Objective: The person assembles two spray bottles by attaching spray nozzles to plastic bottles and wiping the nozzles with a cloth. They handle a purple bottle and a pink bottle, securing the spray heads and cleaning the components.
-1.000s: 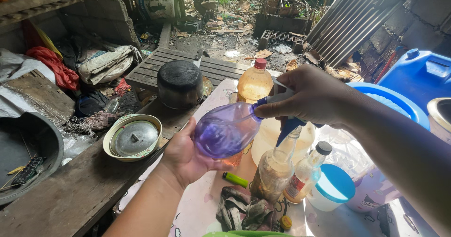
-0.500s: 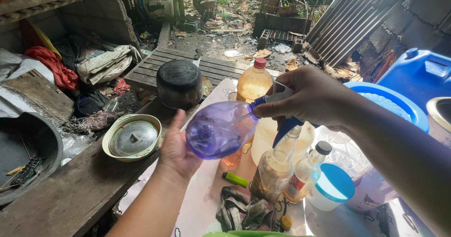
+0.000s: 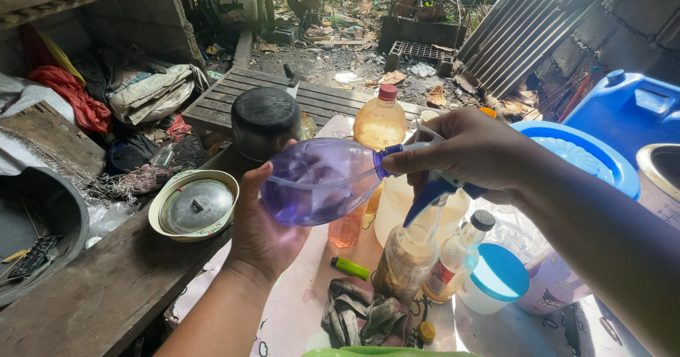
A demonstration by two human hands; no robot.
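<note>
My left hand (image 3: 261,231) cups the underside of a clear purple spray bottle (image 3: 320,180), which lies on its side in the air above the table. My right hand (image 3: 473,153) grips the bottle's neck and its white and blue trigger head (image 3: 428,187). A little purple liquid pools in the bottle's lower side. Below it stand an orange-filled plastic bottle with a red cap (image 3: 378,125), a brownish glass bottle (image 3: 406,261) and a small bottle with a black cap (image 3: 453,261).
A black pot (image 3: 266,122) and a lidded bowl (image 3: 194,205) sit on the wooden bench at left. A green lighter (image 3: 351,268) and a crumpled rag (image 3: 365,319) lie on the patterned tablecloth. A blue basin (image 3: 575,153) and a blue jerrycan (image 3: 627,109) stand at right.
Both hands have tipped the purple spray bottle a bit more level and shifted it slightly left. The grips stay the same.
</note>
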